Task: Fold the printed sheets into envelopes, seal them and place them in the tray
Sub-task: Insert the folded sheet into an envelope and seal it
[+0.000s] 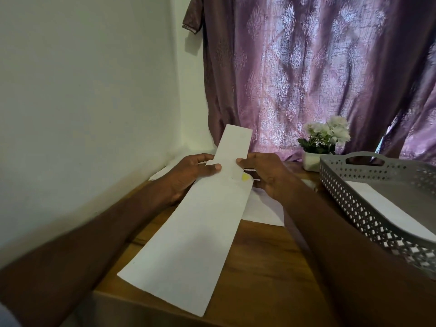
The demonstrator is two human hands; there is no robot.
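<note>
A long white envelope (198,234) is held above the wooden table (254,274), with its near end toward me. A folded white sheet (233,143) sticks out of its far end, tilted up. My left hand (191,175) pinches the left edge, thumb on top. My right hand (266,174) grips the right edge near a small yellow mark. The grey perforated tray (349,192) stands at the right, with a white envelope (389,211) lying inside.
More white sheets (264,208) lie on the table under my hands. A small white pot of white flowers (323,140) stands behind the tray. A purple patterned curtain (306,67) hangs at the back, and a white wall runs along the left.
</note>
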